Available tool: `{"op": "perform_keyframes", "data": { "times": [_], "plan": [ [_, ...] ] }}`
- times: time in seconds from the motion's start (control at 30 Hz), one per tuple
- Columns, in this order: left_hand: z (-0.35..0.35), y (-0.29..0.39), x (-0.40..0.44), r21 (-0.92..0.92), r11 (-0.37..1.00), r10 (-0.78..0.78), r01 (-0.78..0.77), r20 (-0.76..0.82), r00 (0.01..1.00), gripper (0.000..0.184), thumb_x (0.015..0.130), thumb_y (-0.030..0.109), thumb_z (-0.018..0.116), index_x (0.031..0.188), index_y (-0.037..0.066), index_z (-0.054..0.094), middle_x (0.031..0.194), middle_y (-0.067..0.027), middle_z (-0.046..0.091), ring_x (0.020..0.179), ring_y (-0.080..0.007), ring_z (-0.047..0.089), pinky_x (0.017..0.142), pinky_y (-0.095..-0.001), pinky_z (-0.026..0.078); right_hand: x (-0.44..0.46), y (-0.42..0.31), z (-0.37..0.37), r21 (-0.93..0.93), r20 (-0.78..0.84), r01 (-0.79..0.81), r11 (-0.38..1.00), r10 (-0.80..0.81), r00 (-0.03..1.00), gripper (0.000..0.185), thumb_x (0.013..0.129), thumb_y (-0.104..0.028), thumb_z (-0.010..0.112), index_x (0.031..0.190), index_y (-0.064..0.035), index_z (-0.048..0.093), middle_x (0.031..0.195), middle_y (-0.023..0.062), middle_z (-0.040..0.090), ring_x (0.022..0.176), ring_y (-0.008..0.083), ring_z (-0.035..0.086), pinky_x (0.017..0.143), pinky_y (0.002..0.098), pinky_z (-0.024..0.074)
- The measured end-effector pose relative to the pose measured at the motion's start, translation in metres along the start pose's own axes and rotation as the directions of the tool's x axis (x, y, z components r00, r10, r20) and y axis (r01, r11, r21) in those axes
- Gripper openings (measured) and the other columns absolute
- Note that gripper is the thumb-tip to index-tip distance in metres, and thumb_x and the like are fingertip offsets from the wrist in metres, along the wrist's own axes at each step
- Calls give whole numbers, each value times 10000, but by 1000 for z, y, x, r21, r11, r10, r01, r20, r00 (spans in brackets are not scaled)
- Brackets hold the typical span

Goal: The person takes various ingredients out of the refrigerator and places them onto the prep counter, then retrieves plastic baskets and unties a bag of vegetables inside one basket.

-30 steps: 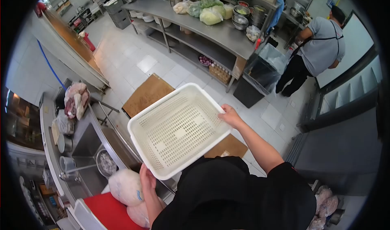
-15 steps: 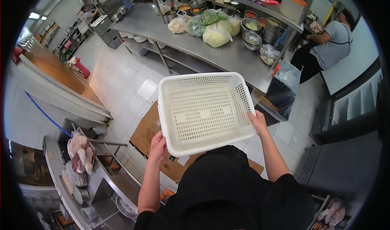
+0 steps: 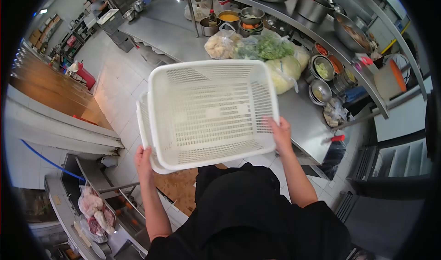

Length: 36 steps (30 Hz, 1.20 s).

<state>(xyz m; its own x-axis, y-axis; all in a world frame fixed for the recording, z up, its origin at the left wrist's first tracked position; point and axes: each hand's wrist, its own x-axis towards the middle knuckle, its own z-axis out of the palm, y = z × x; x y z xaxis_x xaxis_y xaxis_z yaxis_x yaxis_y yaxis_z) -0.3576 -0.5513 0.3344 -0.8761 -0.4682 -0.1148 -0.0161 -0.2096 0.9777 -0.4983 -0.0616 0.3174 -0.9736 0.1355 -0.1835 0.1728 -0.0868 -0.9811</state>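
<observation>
In front of my body I hold two white perforated plastic baskets, one nested in the other. The upper basket (image 3: pixel 153 108) faces me with its inside bare. Behind it the lower basket (image 3: pixel 143 120) shows only along the left side and the lower left corner, a little apart from the upper rim. My left hand (image 3: pixel 143 163) is closed on the lower basket's rim near that corner. On the opposite side, my right hand (image 3: pixel 281 135) grips the right wall of the upper basket, partly seen through its holes; whether it also touches the lower one is hidden.
Beyond the baskets runs a steel counter (image 3: pixel 158 26) with bagged vegetables (image 3: pixel 274 46) and metal bowls (image 3: pixel 321 67). A shelf (image 3: pixel 275 5) hangs above it. Lower left, bagged raw meat (image 3: pixel 95 209) lies by a sink. Cardboard (image 3: pixel 177 191) covers floor below. A person (image 3: pixel 97 5) stands far back.
The baskets have moved left and up in view as my view shifted, and the upper one now sits apart from the lower along the left. The person at right is out of view.
</observation>
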Motion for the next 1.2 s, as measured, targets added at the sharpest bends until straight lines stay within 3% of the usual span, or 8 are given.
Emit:
{"op": "perform_keyframes", "data": {
  "times": [0.23, 0.53, 0.97, 1.03, 1.07, 1.1, 1.17, 1.2],
  "plan": [
    [-46, 71, 262, 41, 998, 43, -40, -57, 997, 97, 971, 125, 588, 1003, 34, 599, 933, -59, 672, 781, -130, 637, 722, -292, 541, 5, 20, -68, 106, -473, -9, 994, 58, 879, 294, 964, -149, 644, 1208, 13, 621, 1102, 132, 719, 909, 197, 716, 757, 330, 583],
    [-23, 3, 586, -47, 998, 45, -49, -82, 996, 161, 923, 115, 625, 1051, 34, 570, 977, -88, 658, 817, -187, 657, 646, -291, 541, -148, 63, -42, 147, -901, -43, 988, 152, 408, 314, 957, -170, 634, 1199, 27, 610, 1132, 158, 709, 946, 235, 714, 709, 356, 590],
    [138, -125, 610, -160, 966, -256, 202, -515, 818, 357, 957, 309, 584, 1119, -7, 547, 1011, -121, 629, 805, -220, 588, 740, -395, 544, -224, 51, -145, -7, -941, -241, 970, 75, 330, 225, 939, -183, 687, 1060, 6, 693, 879, 54, 725, 716, 127, 678, 627, 270, 542],
    [187, -184, 559, 262, 963, -72, 68, 7, 997, 361, 993, 286, 509, 1191, -11, 567, 1063, -116, 613, 872, -237, 588, 719, -388, 526, -215, 65, -174, 8, -918, -271, 963, 115, 379, 198, 938, -167, 686, 1046, -2, 695, 886, 64, 727, 723, 124, 679, 618, 279, 544],
    [220, -255, 529, 97, 991, 68, -95, 249, 966, 292, 1015, 213, 477, 1186, 14, 605, 1174, -122, 615, 1000, -253, 610, 812, -387, 528, -208, 74, -183, 38, -919, -234, 971, 126, 375, 179, 934, -149, 685, 1026, 3, 697, 880, 71, 730, 718, 127, 679, 608, 284, 546],
    [299, -224, 417, -65, 993, 118, -100, 443, 889, 309, 1040, 200, 455, 1232, 26, 622, 1262, -140, 608, 1165, -267, 585, 929, -410, 502, -208, 78, -192, 40, -912, -243, 969, 135, 387, 179, 934, -149, 685, 1026, 3, 697, 880, 71, 730, 718, 127, 679, 608, 284, 546],
    [421, -148, 272, 329, 803, 7, -497, 828, 560, 458, 942, 327, 670, 1282, 27, 604, 1295, -194, 595, 1241, -340, 543, 1050, -464, 426, -194, 80, -211, 80, -896, -295, 952, 198, 396, 171, 928, -139, 688, 1011, 12, 696, 869, 75, 729, 709, 131, 679, 607, 286, 551],
    [465, -151, 240, 107, 495, 330, -862, 895, 300, 571, 847, 337, 763, 1285, 15, 586, 1302, -214, 581, 1226, -390, 538, 1039, -478, 425, -187, 75, -216, 103, -887, -281, 954, 216, 408, 168, 924, -137, 694, 998, 14, 695, 860, 76, 728, 694, 136, 678, 603, 288, 553]
  ]
}}
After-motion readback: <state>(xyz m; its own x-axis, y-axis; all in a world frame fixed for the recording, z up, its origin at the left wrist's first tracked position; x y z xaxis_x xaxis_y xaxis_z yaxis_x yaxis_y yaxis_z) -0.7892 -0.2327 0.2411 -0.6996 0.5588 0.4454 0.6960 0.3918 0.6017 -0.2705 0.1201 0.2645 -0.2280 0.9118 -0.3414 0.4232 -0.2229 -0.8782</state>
